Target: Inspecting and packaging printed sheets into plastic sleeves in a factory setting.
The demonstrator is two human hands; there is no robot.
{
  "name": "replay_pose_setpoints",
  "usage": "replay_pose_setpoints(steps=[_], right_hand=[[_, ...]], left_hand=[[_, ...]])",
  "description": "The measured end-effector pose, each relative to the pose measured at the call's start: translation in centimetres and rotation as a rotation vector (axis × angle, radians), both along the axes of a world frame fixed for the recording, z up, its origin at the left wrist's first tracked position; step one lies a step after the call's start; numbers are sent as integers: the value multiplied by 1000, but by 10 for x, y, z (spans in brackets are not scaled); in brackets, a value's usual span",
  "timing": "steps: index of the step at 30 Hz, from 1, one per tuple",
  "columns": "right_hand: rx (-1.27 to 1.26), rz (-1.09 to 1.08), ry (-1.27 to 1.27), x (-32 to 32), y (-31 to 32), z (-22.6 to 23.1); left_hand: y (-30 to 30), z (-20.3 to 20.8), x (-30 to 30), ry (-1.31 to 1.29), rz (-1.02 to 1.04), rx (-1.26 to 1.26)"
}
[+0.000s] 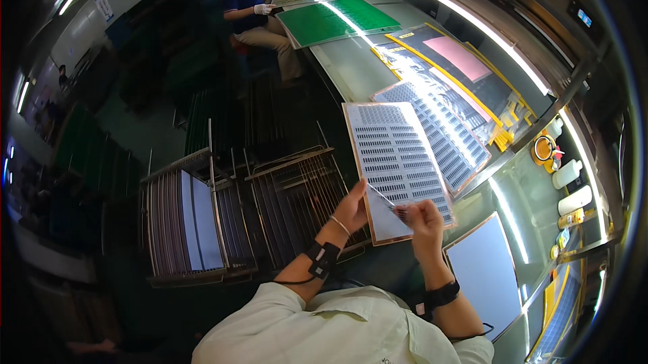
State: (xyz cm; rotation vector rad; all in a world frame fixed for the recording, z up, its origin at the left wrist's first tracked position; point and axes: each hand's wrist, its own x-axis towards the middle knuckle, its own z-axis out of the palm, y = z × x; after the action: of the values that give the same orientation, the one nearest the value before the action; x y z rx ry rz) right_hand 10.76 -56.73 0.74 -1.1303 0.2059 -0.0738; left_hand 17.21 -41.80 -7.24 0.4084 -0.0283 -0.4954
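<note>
A light panel (401,155) with rows of small dark marks is tilted up before me, above the bench's near edge. My left hand (352,209) is closed on its left edge, thumb against the front. At the lower left, a thin film (383,195) appears lifted along a slanting fold, with a plain pale surface (385,222) beside it. My right hand (425,222) is closed in a pinch, apparently on the film's corner; the fingers partly hide it. Behind lies a second marked panel (449,141), partly covered by the first.
A plain pale panel (482,273) lies at the bench's near right. Metal racks (223,229) with upright panels stand left. Yellow-edged sheets (466,67) and a green mat (337,21) lie farther back. White bottles (570,174) line the right side. A gloved co-worker (246,6) sits at the far left.
</note>
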Motion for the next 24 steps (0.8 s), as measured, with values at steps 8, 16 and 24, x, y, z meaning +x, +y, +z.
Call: replay_pose_setpoints(steps=[8, 16, 24], right_hand=[[-589, 10, -129, 15, 1, 16], [-850, -268, -465, 19, -20, 52], [-2028, -1187, -461, -51, -231, 220]], left_hand=[[-5, 20, -2, -119, -212, -200], [3, -4, -10, 216, -104, 449], [109, 18, -40, 239, 401, 629]])
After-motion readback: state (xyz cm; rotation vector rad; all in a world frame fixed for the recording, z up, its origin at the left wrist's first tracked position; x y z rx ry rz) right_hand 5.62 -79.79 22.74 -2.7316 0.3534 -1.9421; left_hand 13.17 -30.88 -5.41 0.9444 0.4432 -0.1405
